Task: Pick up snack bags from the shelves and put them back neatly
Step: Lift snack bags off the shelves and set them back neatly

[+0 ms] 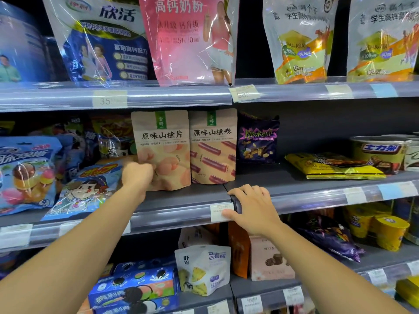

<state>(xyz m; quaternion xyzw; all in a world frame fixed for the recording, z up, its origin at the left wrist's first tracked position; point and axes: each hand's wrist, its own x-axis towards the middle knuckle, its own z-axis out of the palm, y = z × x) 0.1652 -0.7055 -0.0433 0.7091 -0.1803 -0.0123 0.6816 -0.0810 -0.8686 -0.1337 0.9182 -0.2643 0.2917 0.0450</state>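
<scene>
The left hand's grip [138, 172] is clamped on the lower left corner of the beige snack bag [162, 150], upright near the shelf's front edge [181, 214]. Square it beside its twin [213, 146] (right hand [251, 207] bracing the edge).

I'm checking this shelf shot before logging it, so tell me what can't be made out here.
All in the head view:
- Left hand: its fingers are hidden against the beige hawthorn-slice bag, so its grip cannot be told.
- Price tag under the right hand: print too small, partly covered by the thumb.
- Upper shelf price label: only "35" reads; the rest is blurred.
- Blue bag at far left: cut off by the frame edge.
</scene>
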